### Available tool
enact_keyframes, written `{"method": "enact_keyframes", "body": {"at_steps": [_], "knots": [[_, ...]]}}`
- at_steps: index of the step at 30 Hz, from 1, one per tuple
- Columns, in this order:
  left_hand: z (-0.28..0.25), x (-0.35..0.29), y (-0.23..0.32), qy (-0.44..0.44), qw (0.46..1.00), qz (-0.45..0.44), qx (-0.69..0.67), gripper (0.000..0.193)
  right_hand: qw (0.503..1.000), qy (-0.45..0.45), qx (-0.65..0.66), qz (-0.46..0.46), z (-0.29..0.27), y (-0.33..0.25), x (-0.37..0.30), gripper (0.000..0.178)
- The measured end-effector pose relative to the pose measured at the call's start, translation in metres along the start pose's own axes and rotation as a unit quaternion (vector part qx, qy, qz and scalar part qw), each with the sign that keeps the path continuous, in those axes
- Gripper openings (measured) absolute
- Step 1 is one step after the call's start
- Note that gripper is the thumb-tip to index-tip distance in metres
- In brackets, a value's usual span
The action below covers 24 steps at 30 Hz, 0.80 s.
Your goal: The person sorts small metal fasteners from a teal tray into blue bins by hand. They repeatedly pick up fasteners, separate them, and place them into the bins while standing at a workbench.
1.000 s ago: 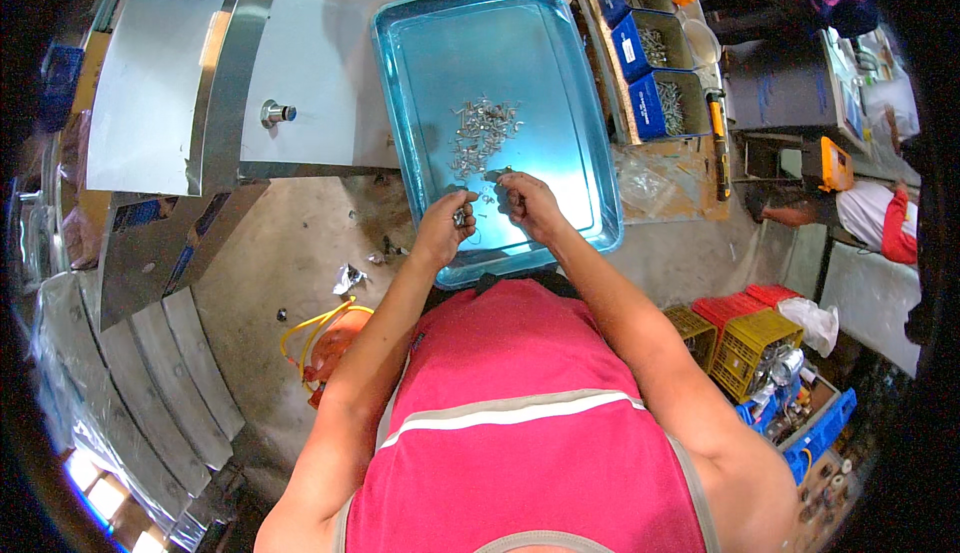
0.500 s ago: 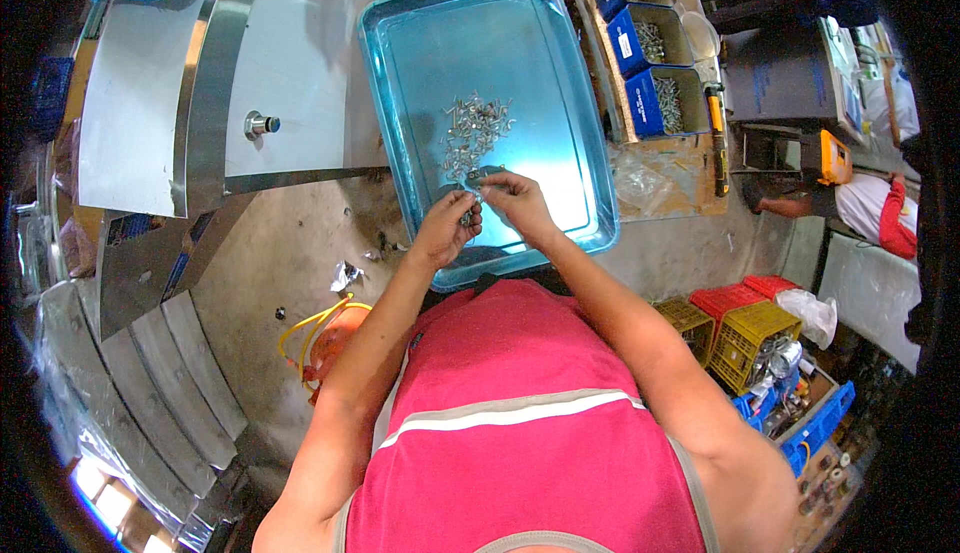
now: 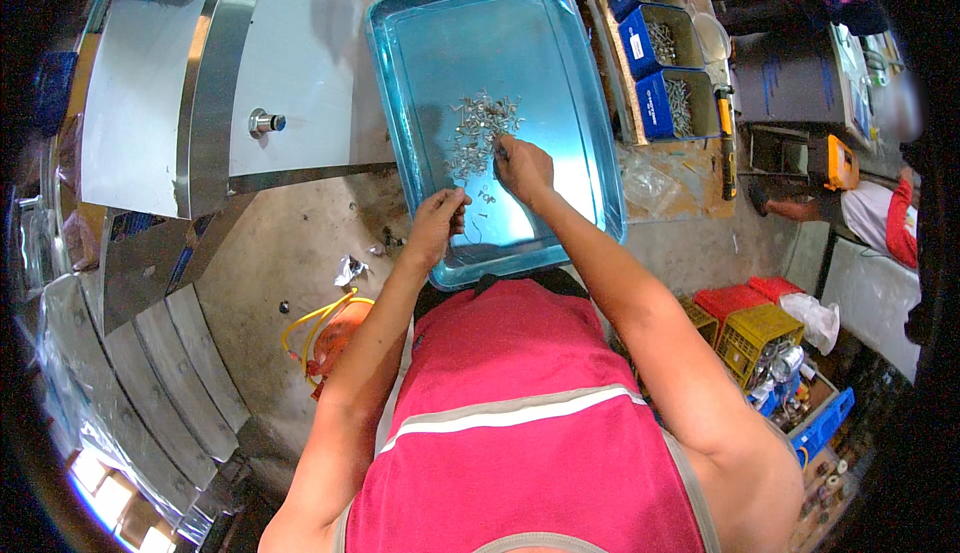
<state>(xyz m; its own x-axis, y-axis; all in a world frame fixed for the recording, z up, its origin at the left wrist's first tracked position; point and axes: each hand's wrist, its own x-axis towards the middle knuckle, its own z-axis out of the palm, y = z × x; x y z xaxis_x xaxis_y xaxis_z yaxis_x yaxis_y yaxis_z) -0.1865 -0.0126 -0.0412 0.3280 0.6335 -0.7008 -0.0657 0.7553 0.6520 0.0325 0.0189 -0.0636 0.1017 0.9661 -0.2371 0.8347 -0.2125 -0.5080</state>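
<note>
Taking twelve o'clock as the far edge of our view, we find the heap of small metal pieces [image 3: 482, 125] near the middle of the blue tray [image 3: 455, 43]. The heap is longer than it is wide; its long axis runs roughly from one o'clock to seven, tapering toward the near end.

Our right hand [image 3: 526, 169] is the nearer one. Its fingers [image 3: 506, 143] point toward ten o'clock and come right up to the heap's four-o'clock edge, so most of the heap lies from nine round to eleven o'clock of them. We see them bunched and turned down, but cannot tell whether they grip a piece or only touch the edge.

Our left hand [image 3: 437, 225] sits lower, over the tray's eight-o'clock side, apart from the heap, which lies toward one o'clock from its fingertips. Its fingers are curled with the thumb laid against them; whatever they may enclose is hidden from us.

A few loose pieces [image 3: 486, 196] lie just beside the left fingertips, toward three o'clock, and at about seven o'clock from our right hand. Beyond the tray's rim, toward two o'clock from that hand, stand blue bins [image 3: 654, 105] with metal pieces inside.
</note>
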Motion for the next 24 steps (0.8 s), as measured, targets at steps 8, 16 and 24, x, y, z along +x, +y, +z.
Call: {"method": "enact_keyframes", "body": {"at_steps": [8,16,24], "knots": [[0.032,0.037,0.05,0.132,0.886,0.192,0.4,0.037,0.996,0.007,0.085,0.039,-0.003,0.001,-0.013,0.016],[0.056,0.097,0.046,0.147,0.743,0.265,0.597,0.032,0.935,0.026,0.332,0.124,-0.018,0.027,-0.053,0.019],[0.066,0.096,0.048,0.173,0.739,0.255,0.599,0.024,0.911,0.015,0.371,0.182,-0.028,0.065,-0.103,0.023]]}}
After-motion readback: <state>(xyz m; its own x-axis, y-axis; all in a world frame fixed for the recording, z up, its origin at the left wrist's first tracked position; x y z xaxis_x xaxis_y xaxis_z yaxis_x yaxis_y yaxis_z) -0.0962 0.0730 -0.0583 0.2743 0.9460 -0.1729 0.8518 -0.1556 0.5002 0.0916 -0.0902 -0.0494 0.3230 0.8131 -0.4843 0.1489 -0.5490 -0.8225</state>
